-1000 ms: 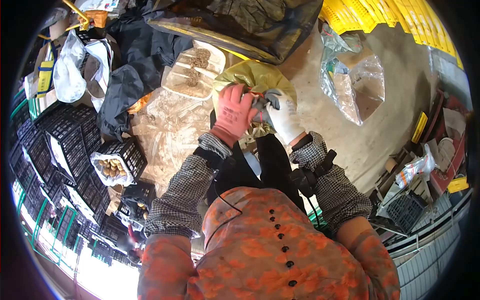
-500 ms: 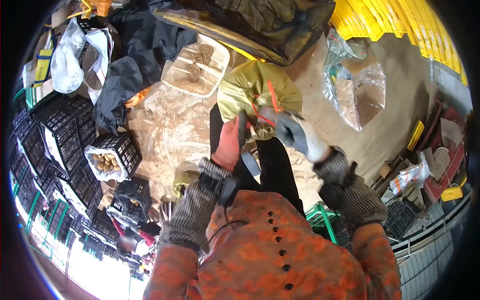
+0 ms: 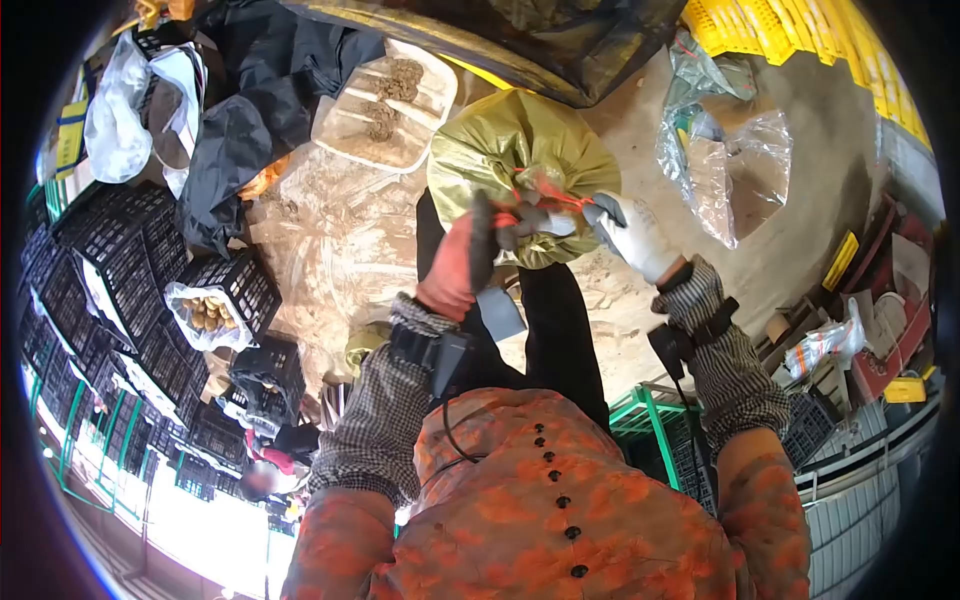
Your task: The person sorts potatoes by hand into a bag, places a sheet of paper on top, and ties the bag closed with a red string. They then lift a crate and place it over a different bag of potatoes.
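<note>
Gold sack (image 3: pixel 525 130) between white tray (image 3: pixel 418 130) and clear plastic (image 3: pixel 708 185)

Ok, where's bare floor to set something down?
Dirt-smeared floor shows between the white tray, the crate of brown produce and your legs. Another patch lies between the clear plastic bag and your right sleeve. It's crowded at far left, with stacked black crates, and over the gold sack, where your left hand and right hand meet the red string.

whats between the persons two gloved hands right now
In the head view, a red tie runs between the left hand and the right hand, with the gold bag behind it.
</note>
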A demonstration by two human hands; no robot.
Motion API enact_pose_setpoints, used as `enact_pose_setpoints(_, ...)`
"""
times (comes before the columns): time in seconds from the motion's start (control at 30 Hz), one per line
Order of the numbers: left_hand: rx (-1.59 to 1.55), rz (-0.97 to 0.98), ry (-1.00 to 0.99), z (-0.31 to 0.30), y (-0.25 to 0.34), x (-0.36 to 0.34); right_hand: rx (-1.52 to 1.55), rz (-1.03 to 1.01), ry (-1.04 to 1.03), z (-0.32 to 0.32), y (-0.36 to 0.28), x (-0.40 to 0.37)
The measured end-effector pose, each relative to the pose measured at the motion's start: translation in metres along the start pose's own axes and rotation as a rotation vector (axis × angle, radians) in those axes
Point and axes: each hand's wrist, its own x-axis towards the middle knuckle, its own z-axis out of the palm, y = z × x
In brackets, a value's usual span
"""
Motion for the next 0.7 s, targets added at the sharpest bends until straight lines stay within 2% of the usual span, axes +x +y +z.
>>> enact_pose_setpoints(0.03, -0.072, 0.065, -0.093, 0.009, 0.006, 0.003, -0.006, -0.002, 0.011, -0.010, -0.011, -0.019)
enact_pose_setpoints(0.07, -0.072, 0.076, -0.097, 0.015, 0.015, 0.002, 0.191, -0.001, -0.081, -0.030, -0.045, -0.044)
enact_pose_setpoints(0.1, -0.138, 0.020, -0.098, 0.020, 0.024, -0.001, 0.389, -0.002, -0.177, -0.043, -0.066, -0.057)
enact_pose_setpoints(0.13, -0.202, -0.043, -0.102, 0.024, 0.031, -0.003, 0.390, -0.003, -0.172, -0.046, -0.070, -0.058)
enact_pose_setpoints(0.17, -0.264, -0.117, -0.112, 0.025, 0.032, -0.003, 0.085, -0.268, -0.085, -0.046, -0.070, -0.059)
enact_pose_setpoints(0.2, -0.019, 0.063, 0.159, 0.022, 0.015, 0.008, -0.229, -0.526, 0.002, -0.046, -0.067, -0.057)
enact_pose_setpoints(0.23, 0.375, 0.379, 0.004, 0.007, 0.000, 0.009, -0.230, -0.526, 0.003, -0.045, -0.057, -0.047)
enact_pose_setpoints(0.3, -0.141, 0.221, 0.025, -0.015, -0.013, 0.030, -0.123, -0.149, -0.163, -0.035, -0.024, -0.027)
enact_pose_setpoints(0.33, -0.390, 0.065, 0.023, -0.016, -0.014, 0.034, -0.223, -0.234, -0.128, -0.031, -0.008, -0.012)
enact_pose_setpoints(0.37, -0.533, -0.052, 0.079, -0.018, -0.013, 0.038, -0.211, -0.231, -0.140, -0.023, 0.005, 0.001)
enact_pose_setpoints(0.43, -0.378, 0.131, 0.082, -0.030, -0.046, 0.042, -0.230, -0.255, -0.081, -0.004, 0.027, 0.018)
enact_pose_setpoints(0.5, -0.009, 0.094, 0.043, -0.032, -0.030, 0.041, -0.275, -0.317, -0.017, 0.003, 0.034, 0.009)
enact_pose_setpoints(0.53, 0.199, -0.051, -0.106, -0.035, -0.012, 0.039, 0.152, -0.063, -0.032, 0.003, 0.032, -0.001)
enact_pose_setpoints(0.57, 0.244, 0.244, -0.038, -0.035, -0.062, 0.041, 0.569, 0.189, -0.044, -0.001, 0.032, -0.005)
enact_pose_setpoints(0.6, 0.060, 0.143, -0.098, -0.016, -0.035, 0.036, 1.293, -0.027, -0.163, -0.005, 0.036, -0.005)
enact_pose_setpoints(0.63, -0.126, 0.039, -0.163, 0.006, -0.007, 0.027, 1.285, -0.032, -0.166, -0.009, 0.038, -0.010)
enact_pose_setpoints(0.67, 0.032, 0.103, -0.151, 0.015, -0.006, 0.024, 1.210, -0.053, -0.118, -0.022, 0.013, -0.018)
enact_pose_setpoints(0.7, 0.345, 0.186, -0.190, 0.012, -0.015, 0.023, 1.135, -0.078, -0.070, -0.032, -0.013, -0.025)
